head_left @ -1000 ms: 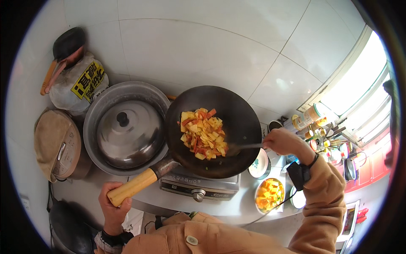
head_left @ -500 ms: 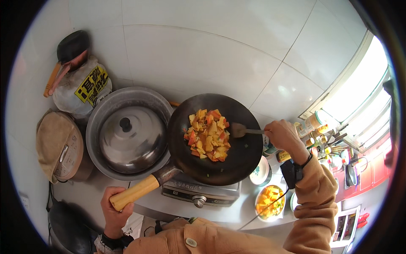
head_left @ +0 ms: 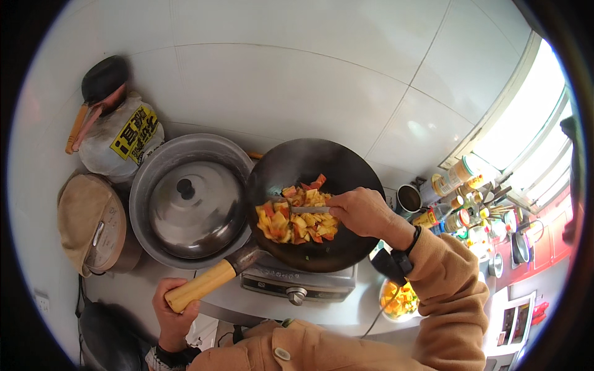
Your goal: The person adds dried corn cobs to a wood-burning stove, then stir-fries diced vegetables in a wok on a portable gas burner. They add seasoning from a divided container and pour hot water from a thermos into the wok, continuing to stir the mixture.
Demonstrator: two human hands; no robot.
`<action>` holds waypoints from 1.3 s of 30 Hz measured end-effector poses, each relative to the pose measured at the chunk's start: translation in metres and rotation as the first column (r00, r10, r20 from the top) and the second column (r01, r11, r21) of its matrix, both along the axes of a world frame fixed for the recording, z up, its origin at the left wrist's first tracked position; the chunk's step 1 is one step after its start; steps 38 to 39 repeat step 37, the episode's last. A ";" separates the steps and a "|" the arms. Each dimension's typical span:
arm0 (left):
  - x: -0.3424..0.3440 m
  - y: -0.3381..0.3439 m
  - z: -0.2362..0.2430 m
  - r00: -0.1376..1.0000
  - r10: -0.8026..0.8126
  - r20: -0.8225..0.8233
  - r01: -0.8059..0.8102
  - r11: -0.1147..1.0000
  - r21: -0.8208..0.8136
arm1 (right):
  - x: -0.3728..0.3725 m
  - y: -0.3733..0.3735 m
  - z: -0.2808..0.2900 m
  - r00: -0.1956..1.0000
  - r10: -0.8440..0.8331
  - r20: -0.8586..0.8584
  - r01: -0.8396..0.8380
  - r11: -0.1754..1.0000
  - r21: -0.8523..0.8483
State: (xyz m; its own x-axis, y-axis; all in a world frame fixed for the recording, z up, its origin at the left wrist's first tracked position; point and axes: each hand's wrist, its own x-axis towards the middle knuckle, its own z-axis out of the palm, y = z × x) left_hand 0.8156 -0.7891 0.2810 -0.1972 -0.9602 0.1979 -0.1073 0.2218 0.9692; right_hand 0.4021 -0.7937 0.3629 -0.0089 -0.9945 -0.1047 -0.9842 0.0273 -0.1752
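Note:
A dark wok stands on a gas stove. My left hand is wrapped round the wok's wooden handle. In my right hand, over the wok, is a metal spatula whose blade is down in the food, mostly covered. Chopped orange-red and yellow pieces, perhaps pumpkin, are heaped in the wok's left and middle part. Some of them look blurred near the blade.
Left of the wok is a large grey pot with a metal lid. Beyond it are a rice cooker and a wrapped bag. A bowl of orange pieces stands right of the stove. Jars and bottles crowd the window side.
My right hand has moved left with the spatula, from the wok's right side into the food. Several pieces have been pushed left. My left hand still grips the handle.

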 end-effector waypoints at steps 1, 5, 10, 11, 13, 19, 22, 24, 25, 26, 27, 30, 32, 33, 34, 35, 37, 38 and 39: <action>0.001 0.000 -0.001 1.000 -0.003 -0.003 0.003 1.000 0.017 | -0.001 0.005 0.004 0.996 -0.011 -0.087 0.010 1.000 -0.016; 0.004 -0.001 -0.004 1.000 -0.019 -0.014 0.020 0.994 0.104 | -0.023 0.033 0.028 0.924 -0.098 -0.369 0.137 0.987 0.082; 0.006 -0.001 -0.010 1.000 -0.022 0.001 0.022 0.999 0.038 | -0.069 0.066 0.053 0.801 -0.282 -0.528 0.363 0.930 0.055; 0.008 -0.001 -0.010 1.000 -0.029 -0.007 0.030 0.996 0.080 | -0.070 0.064 0.047 0.838 -0.274 -0.472 0.359 0.928 0.098; 0.008 -0.001 -0.011 0.999 -0.032 -0.009 0.033 0.994 0.102 | -0.065 0.049 0.024 0.901 -0.248 -0.356 0.328 0.927 0.184; 0.004 -0.002 -0.006 0.998 -0.006 0.062 0.010 0.998 -0.062 | -0.024 0.025 0.010 0.982 -0.108 -0.157 0.109 0.994 -0.002; 0.001 -0.001 -0.004 0.998 -0.004 0.067 0.008 0.998 -0.060 | -0.003 0.037 0.023 0.969 0.019 -0.247 -0.034 0.998 -0.056; 0.000 -0.001 -0.006 0.998 -0.012 0.065 0.017 0.997 -0.074 | 0.008 0.044 0.020 0.965 0.106 -0.242 -0.127 0.989 -0.072; 0.001 -0.001 -0.008 0.998 -0.015 0.065 0.018 0.999 -0.046 | 0.011 0.046 0.015 0.966 0.129 -0.222 -0.145 0.988 -0.055; 0.003 -0.001 -0.009 0.998 -0.019 0.066 0.020 1.000 -0.019 | 0.012 0.048 0.011 0.968 0.152 -0.200 -0.163 0.986 -0.039; 0.007 -0.001 -0.012 0.998 -0.020 0.066 0.020 1.000 0.006 | 0.012 0.047 0.006 0.958 0.153 -0.242 -0.170 0.984 -0.051; 0.011 -0.007 -0.021 0.995 -0.044 0.086 0.050 0.996 -0.067 | -0.009 0.037 0.007 0.903 0.048 -0.427 -0.081 0.995 -0.058; 0.013 -0.008 -0.024 0.994 -0.049 0.094 0.058 0.994 -0.094 | -0.024 0.033 0.012 0.893 -0.016 -0.450 -0.054 0.988 -0.142; 0.014 -0.007 -0.025 0.994 -0.048 0.099 0.057 0.994 -0.097 | -0.032 0.031 0.013 0.891 -0.058 -0.449 -0.018 0.986 -0.163; 0.015 -0.007 -0.026 0.995 -0.043 0.095 0.051 0.994 -0.094 | -0.039 0.028 0.011 0.890 -0.091 -0.447 -0.002 0.979 -0.204; 0.015 -0.007 -0.027 0.995 -0.040 0.092 0.048 0.995 -0.088 | -0.044 0.021 0.005 0.866 -0.146 -0.479 0.057 0.979 -0.195; 0.016 -0.008 -0.027 0.993 -0.066 0.094 0.076 0.992 -0.097 | -0.050 0.011 -0.012 0.894 -0.160 -0.419 0.092 0.980 -0.177; 0.016 -0.008 -0.027 0.993 -0.066 0.094 0.076 0.992 -0.097 | -0.050 0.011 -0.012 0.894 -0.160 -0.419 0.092 0.980 -0.177; 0.016 -0.008 -0.027 0.993 -0.066 0.094 0.076 0.992 -0.097 | -0.050 0.011 -0.012 0.894 -0.160 -0.419 0.092 0.980 -0.177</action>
